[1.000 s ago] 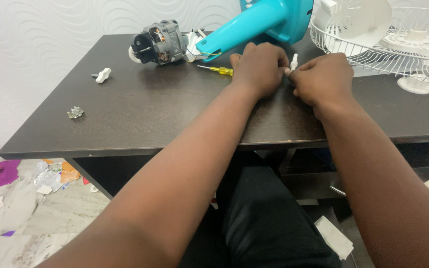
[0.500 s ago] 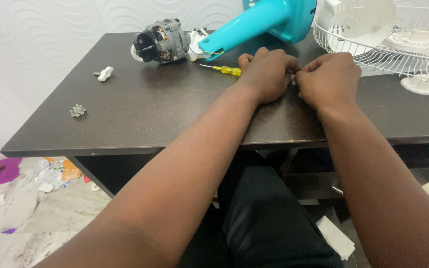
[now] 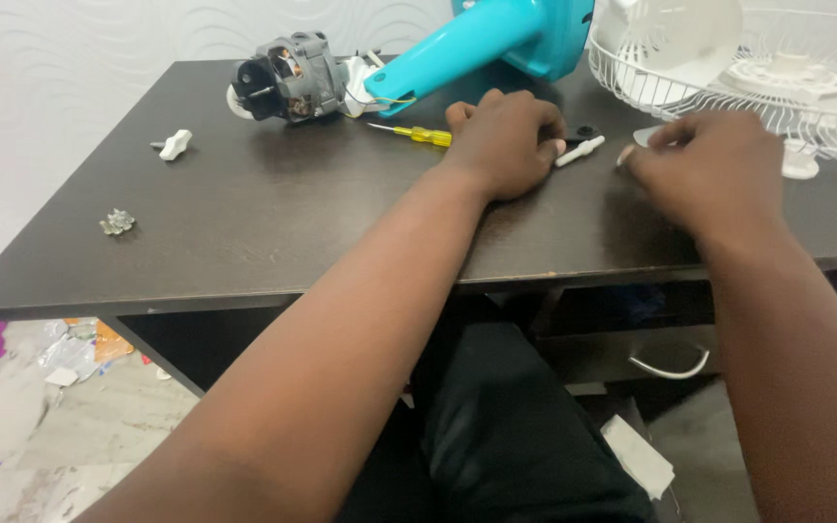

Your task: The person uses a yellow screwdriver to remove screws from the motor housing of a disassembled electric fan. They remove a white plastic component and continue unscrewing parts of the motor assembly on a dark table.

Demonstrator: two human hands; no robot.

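Dark wood-grain tabletop (image 3: 273,232) fills your view, against a pale patterned wall. Your left hand (image 3: 506,140) rests knuckles-up, fingers curled under; whether they pinch anything you cannot tell. Just beside its fingertips lies a small white peg (image 3: 579,151), its long axis slanting up and away to the right, near end almost touching your left hand. Your right hand (image 3: 709,174) hovers a little apart on the other side, fingers loosely bent and holding nothing that shows; its fingertips point toward the peg's far end. So the peg lies between your hands, nearer the left. A yellow-handled screwdriver (image 3: 418,135) lies behind your left hand, with a fan motor (image 3: 288,77), a turquoise fan stand (image 3: 496,44) and a white wire fan guard (image 3: 787,87) beyond.
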